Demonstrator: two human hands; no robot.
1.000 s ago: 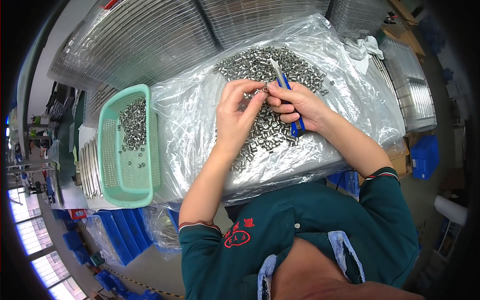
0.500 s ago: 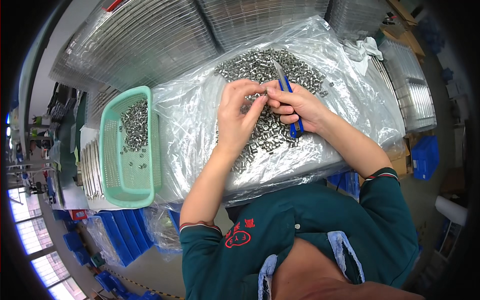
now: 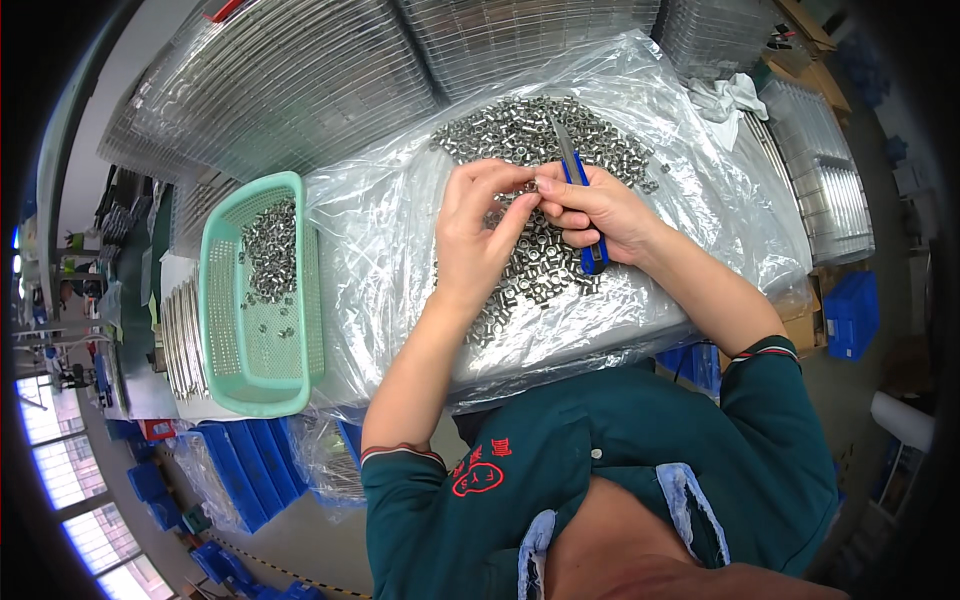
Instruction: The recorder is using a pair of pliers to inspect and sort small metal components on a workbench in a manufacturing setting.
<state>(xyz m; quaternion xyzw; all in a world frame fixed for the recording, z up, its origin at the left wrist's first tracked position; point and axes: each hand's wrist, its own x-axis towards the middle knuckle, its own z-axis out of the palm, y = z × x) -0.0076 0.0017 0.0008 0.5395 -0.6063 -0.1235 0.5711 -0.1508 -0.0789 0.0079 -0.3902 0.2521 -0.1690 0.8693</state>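
Observation:
Over the loose pile of small silvery metal fittings (image 3: 540, 268), my two hands meet at the fingertips. My left hand (image 3: 468, 228) pinches one small metal fitting (image 3: 533, 187) between thumb and fingers; the fingertips hide most of it. A blue utility knife (image 3: 593, 258) lies across my right hand (image 3: 622, 218), its blade extended and pointing away from me. The fingers of that hand curl round the handle, while the thumb and index tip touch at the same fitting. Clear plastic sheeting (image 3: 385, 290) lies under the pile.
A pale green plastic basket (image 3: 262, 402) holding more fittings stands on the left. Stacked clear plastic trays (image 3: 280, 90) line the back, with another stack (image 3: 835, 195) at the right. A white cloth (image 3: 735, 95) lies back right. Blue bins (image 3: 250, 470) sit below the table edge.
Both hands keep almost the same place and grip. The knife in my right hand has shifted slightly to the right at its blade end.

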